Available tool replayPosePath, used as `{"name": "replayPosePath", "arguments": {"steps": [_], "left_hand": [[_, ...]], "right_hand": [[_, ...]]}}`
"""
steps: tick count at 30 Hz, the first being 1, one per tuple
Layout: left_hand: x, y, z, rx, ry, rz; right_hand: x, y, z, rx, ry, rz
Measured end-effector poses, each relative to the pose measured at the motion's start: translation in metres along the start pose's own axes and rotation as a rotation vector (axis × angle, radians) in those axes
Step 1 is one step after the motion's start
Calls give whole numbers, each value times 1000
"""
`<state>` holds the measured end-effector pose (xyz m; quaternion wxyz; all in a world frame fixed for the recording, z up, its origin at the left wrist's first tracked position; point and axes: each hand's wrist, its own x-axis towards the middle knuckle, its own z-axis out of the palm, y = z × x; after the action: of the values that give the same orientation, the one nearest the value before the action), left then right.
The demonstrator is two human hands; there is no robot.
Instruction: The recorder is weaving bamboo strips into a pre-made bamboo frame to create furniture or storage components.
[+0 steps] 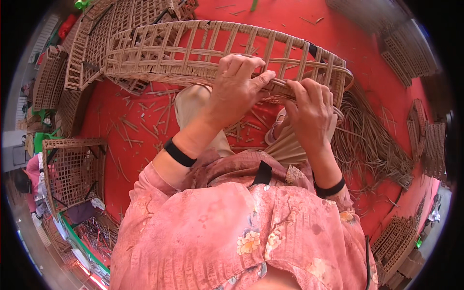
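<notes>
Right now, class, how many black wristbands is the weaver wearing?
2: one black wristband on the left wrist, one black wristband on the right wrist. Both hands rest on the woven frame.

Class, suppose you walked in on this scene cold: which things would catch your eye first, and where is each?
First, the bright red floor, strewn with cut cane scraps. Next, the long curved wicker frame across the upper middle, with the left hand and right hand both gripping its woven near edge. A loose bundle of cane strands fans out at right.
</notes>
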<state>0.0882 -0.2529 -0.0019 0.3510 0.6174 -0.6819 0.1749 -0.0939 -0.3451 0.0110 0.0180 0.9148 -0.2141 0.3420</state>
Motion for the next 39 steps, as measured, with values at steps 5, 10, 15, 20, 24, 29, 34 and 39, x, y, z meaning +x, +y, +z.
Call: {"name": "replayPosePath", "arguments": {"steps": [5,10,15,20,24,29,34,39], "left_hand": [[-8,-7,11,53,51,-8],[-16,-8,21,-31,179,25],[-26,-19,9,-41,162,-6],[-43,-55,-48,109,-22,-111],[-38,-61,-47,68,-33,-70],[-39,-65,-48,53,7,-127],[-32,-70,-36,85,77,-67],[-18,-68,-11,182,137,-53]], "right_hand": [[9,-9,13,1,-9,13],[2,-4,18,9,71,-8],[9,-26,12,1,-24,61],[32,-55,24,148,-8,-67],[46,-72,49,76,-58,-54],[54,-75,53,87,-102,0],[62,-58,63,157,-76,-73],[69,-33,65,156,-70,-123]]}}
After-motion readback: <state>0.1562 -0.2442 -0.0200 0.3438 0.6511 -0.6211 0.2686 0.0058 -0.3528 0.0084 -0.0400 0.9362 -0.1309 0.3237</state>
